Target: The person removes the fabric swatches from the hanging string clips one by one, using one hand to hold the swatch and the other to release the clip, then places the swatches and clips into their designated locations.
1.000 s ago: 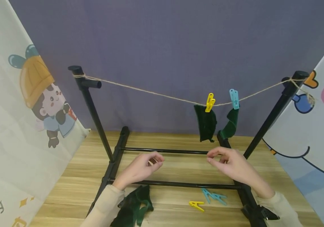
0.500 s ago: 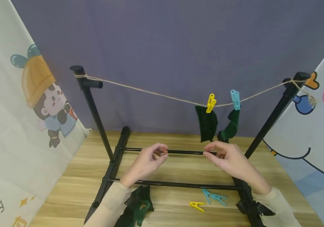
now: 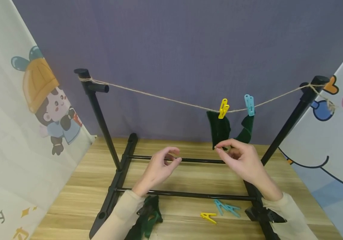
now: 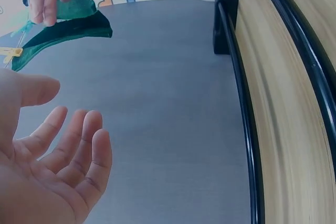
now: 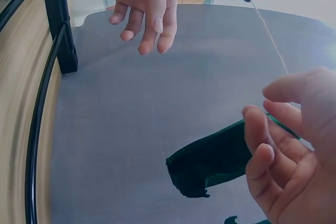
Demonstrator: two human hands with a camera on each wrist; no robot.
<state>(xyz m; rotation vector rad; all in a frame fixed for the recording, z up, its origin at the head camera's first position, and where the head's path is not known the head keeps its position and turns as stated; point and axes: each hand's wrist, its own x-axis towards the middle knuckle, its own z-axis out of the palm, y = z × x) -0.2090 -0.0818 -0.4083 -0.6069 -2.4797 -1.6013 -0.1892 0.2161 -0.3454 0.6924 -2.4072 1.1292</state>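
My left hand (image 3: pixel 159 168) hovers above the rack's rear crossbar (image 3: pixel 201 160), its fingers loosely bent and holding nothing. Facing it, my right hand (image 3: pixel 244 163) is raised by the lower end of a dark green cloth (image 3: pixel 219 128); thumb and forefinger stand apart in the right wrist view. That cloth hangs from a twine line (image 3: pixel 159 96) under a yellow clothespin (image 3: pixel 223 109). To its right a blue clothespin (image 3: pixel 249 106) bears a narrower green cloth (image 3: pixel 247 128), its lower part behind my right hand. Whether any finger touches cloth, I cannot tell.
The twine runs between two black posts (image 3: pixel 100 123) of a rack on a wooden table (image 3: pixel 186 220). Near the front crossbar (image 3: pixel 189 194) lie a yellow clothespin (image 3: pixel 208 217), blue clothespins (image 3: pixel 232 210) and crumpled green cloth (image 3: pixel 150 216), partly behind my left sleeve (image 3: pixel 123 213).
Both hands have risen and moved forward, the left also slightly to the right. My right hand now overlaps the lower ends of the hanging cloths. The clothespins stay put.
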